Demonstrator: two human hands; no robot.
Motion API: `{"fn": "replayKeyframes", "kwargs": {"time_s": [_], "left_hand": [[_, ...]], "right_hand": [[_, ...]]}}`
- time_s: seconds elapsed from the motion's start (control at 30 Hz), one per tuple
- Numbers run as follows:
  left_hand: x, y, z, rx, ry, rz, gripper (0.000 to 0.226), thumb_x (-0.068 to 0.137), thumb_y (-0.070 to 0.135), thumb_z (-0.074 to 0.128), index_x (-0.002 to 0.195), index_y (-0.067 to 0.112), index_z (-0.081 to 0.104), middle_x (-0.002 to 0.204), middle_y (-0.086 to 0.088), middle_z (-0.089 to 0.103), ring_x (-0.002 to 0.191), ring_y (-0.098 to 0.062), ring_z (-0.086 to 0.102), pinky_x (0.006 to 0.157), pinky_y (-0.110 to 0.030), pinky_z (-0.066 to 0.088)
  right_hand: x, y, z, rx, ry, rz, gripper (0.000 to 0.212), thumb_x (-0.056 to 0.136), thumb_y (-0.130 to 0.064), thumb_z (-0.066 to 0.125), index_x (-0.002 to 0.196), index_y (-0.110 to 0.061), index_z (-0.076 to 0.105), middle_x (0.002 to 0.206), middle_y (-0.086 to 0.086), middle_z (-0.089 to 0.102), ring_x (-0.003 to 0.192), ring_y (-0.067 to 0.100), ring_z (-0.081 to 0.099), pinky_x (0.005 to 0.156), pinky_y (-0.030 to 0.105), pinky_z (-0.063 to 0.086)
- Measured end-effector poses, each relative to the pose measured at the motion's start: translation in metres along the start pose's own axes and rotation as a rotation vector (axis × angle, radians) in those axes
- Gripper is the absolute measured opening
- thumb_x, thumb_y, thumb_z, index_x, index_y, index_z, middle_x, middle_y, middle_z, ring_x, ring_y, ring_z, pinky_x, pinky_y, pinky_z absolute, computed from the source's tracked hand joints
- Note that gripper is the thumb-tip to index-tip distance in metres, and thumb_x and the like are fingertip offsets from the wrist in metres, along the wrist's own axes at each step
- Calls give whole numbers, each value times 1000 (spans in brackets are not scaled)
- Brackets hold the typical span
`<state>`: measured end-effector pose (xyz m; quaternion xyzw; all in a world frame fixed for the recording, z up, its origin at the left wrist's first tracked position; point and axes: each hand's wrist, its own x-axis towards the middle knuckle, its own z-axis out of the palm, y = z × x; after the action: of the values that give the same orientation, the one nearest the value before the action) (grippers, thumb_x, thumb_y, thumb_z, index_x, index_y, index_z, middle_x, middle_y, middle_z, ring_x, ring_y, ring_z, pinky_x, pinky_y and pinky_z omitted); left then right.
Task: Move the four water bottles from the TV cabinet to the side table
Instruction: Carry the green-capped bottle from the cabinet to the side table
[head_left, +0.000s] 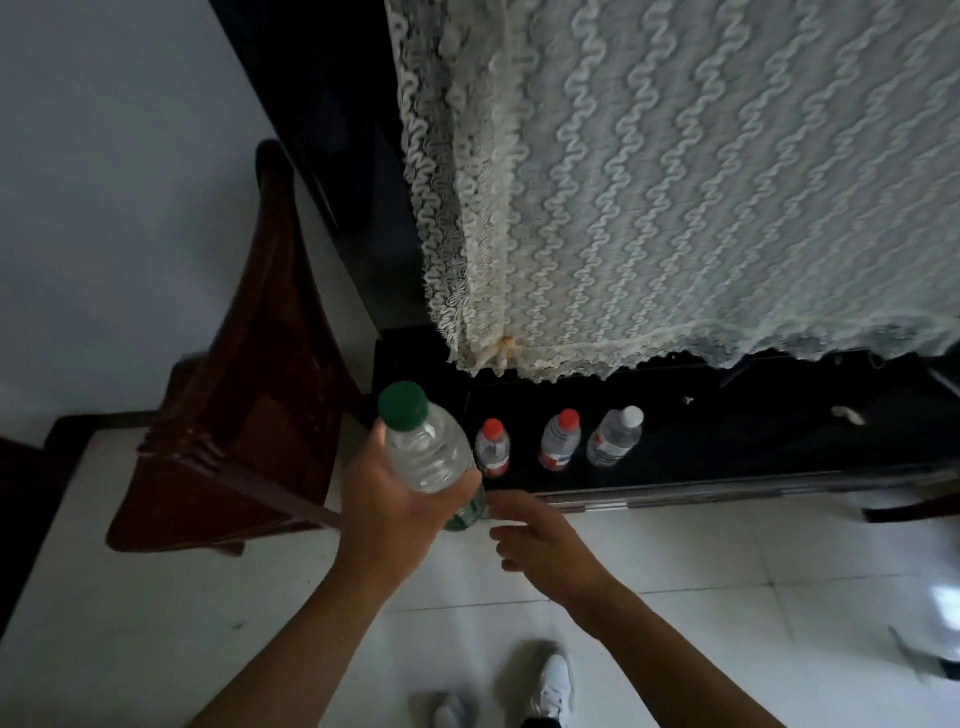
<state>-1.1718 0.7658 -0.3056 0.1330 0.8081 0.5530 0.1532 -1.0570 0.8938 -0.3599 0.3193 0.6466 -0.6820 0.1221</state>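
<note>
Shoe (553, 680) on the floor tiles, bottom edge. Above it, left hand (400, 512) has its grip closed around the green-cap bottle (426, 447), lifted clear of the cabinet (727, 457), off its front-left corner. Bottle's long axis is tilted: cap up and toward the camera, base down and away. Right hand (540, 535) is just beside the bottle's base, fingers loosely curled, holding nothing. Three bottles are upright in a row near the cabinet's front edge: two red-cap (492, 448) (561, 439), one white-cap (615, 436). Progress: first bottle in hand, not delivered; three untouched. Side table can't be identified with certainty; a chair (244, 374) stands left.
</note>
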Motion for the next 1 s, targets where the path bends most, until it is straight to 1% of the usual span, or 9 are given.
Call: {"fn": "replayKeyframes", "kwargs": {"time_s": [0.1, 0.2, 0.27, 0.37, 0.43, 0.5, 0.57, 0.67, 1.0], "left_hand": [[-23, 55, -2, 22, -71, 109, 64, 53, 45, 86, 108, 23, 63, 95, 6, 73, 87, -11, 72, 77, -39, 61], [-45, 101, -5, 13, -170, 205, 61, 56, 37, 89, 110, 21, 64, 96, 5, 73, 87, -10, 71, 76, -30, 60], [-60, 126, -7, -7, -226, 261, 61, 57, 36, 90, 110, 22, 64, 97, 5, 73, 88, -9, 71, 75, -27, 59], [-86, 158, -12, -49, -326, 341, 61, 53, 43, 87, 105, 21, 66, 93, 3, 74, 85, -13, 72, 76, -37, 62], [-108, 177, -15, -63, -406, 395, 55, 55, 37, 89, 102, 20, 67, 91, 4, 74, 84, -13, 73, 77, -39, 62], [-135, 194, -16, -74, -485, 445, 51, 58, 31, 91, 102, 20, 67, 92, 5, 74, 86, -11, 72, 79, -38, 61], [-163, 209, -12, -72, -561, 504, 54, 56, 37, 89, 103, 21, 66, 94, 7, 74, 89, -9, 71, 81, -38, 60], [-212, 224, 1, -90, -681, 551, 59, 52, 44, 85, 103, 22, 67, 97, 7, 73, 92, -10, 70, 84, -40, 59], [-410, 249, 70, -154, -1094, 636, 50, 58, 28, 89, 103, 23, 66, 93, 1, 73, 88, -14, 72, 85, -43, 60]], "right_hand": [[-54, -30, -7, -35, 46, -43, 36, 93, -2, 51, 124, -20, 57, 119, 5, 61, 102, 22, 63, 85, 34, 55], [-109, -53, -9, 5, 132, -89, 25, 93, -3, 53, 105, -24, 59, 113, 7, 65, 100, 23, 63, 84, 38, 54], [-145, -61, -9, 3, 211, -132, 24, 93, -2, 52, 97, -25, 59, 110, 18, 65, 93, 25, 61, 83, 41, 53], [-200, -59, -6, -17, 330, -181, 21, 93, 0, 51, 111, -7, 60, 116, 31, 61, 88, 28, 60, 82, 42, 52], [-236, -52, -1, 0, 410, -192, 27, 94, 1, 51, 118, -7, 58, 118, 25, 62, 90, 22, 60, 84, 41, 53], [-275, -44, 6, 30, 474, -188, 28, 94, 0, 51, 118, -14, 57, 119, 18, 64, 98, 24, 63, 87, 39, 54], [-314, -33, 13, 61, 544, -181, 26, 95, -6, 54, 118, -18, 58, 119, 10, 65, 106, 22, 65, 91, 39, 55], [-373, -12, 21, 120, 658, -173, 21, 97, -14, 56, 117, -18, 61, 118, 1, 67, 108, 15, 65, 92, 37, 58], [-556, 104, 41, 407, 1086, -218, 27, 102, -31, 49, 124, -20, 62, 119, -2, 69, 111, 13, 65, 94, 39, 57]]}}
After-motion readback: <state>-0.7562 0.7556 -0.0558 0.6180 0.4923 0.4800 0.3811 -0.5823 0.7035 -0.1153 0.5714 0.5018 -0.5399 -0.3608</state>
